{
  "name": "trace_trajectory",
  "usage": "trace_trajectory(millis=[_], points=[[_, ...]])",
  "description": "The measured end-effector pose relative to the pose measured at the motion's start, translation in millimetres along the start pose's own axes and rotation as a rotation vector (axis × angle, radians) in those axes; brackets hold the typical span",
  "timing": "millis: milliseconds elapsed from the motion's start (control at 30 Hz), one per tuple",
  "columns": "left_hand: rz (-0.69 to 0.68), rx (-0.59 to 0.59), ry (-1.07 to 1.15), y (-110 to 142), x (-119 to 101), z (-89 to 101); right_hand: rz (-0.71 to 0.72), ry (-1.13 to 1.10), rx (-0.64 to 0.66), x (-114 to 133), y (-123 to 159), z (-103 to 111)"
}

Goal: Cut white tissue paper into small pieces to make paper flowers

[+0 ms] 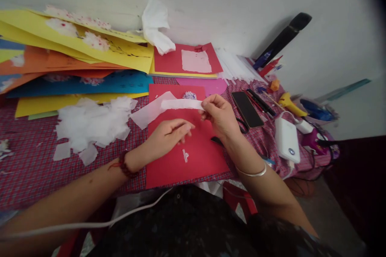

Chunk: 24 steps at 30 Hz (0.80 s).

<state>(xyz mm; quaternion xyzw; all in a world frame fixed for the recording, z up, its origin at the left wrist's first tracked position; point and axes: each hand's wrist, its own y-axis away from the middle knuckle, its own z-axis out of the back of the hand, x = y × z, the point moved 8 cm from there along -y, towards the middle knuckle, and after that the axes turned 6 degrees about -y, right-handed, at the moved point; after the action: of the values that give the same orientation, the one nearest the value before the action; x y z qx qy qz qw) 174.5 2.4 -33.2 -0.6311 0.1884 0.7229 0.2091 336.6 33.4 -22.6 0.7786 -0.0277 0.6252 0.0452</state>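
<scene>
A red card sheet (181, 160) lies on the checked tablecloth in front of me. My right hand (218, 116) pinches one end of a rolled strip of white tissue paper (181, 104), held level above the sheet. My left hand (169, 134) rests on the red sheet with its fingers stretched out flat and nothing in them. A small white scrap (185, 155) lies on the sheet near me. A small tissue flower (189, 95) sits at the sheet's far edge.
A heap of white tissue pieces (90, 122) lies to the left. Stacked yellow, orange and blue card sheets (75, 56) fill the back left. A phone (247, 108), pens (261, 102), a white power bank (286, 139) and a yellow glue gun (289, 103) sit at the right.
</scene>
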Motion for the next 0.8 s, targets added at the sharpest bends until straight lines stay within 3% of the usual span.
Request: trace_trajectory(millis=[100,200,433,600,700,800], points=[[0.246,0.124,0.544,-5,25,-22.5,0.033,0.006,0.037,2,7,-10],[0.293,0.031,0.817,-12,31,-15.5,0.079,0.04,0.076,5,14,-20],[0.187,-0.259,0.872,-15,25,21.0,0.171,0.247,0.18,4,19,-33],[0.077,-0.436,0.706,-10,15,63.6,0.306,0.727,0.403,10,26,-42],[0.025,-0.498,0.614,-5,6,87.2,0.364,0.968,0.335,29,33,-14],[-0.028,-0.512,0.576,-1,-2,97.3,0.312,1.177,0.127,46,40,39]])
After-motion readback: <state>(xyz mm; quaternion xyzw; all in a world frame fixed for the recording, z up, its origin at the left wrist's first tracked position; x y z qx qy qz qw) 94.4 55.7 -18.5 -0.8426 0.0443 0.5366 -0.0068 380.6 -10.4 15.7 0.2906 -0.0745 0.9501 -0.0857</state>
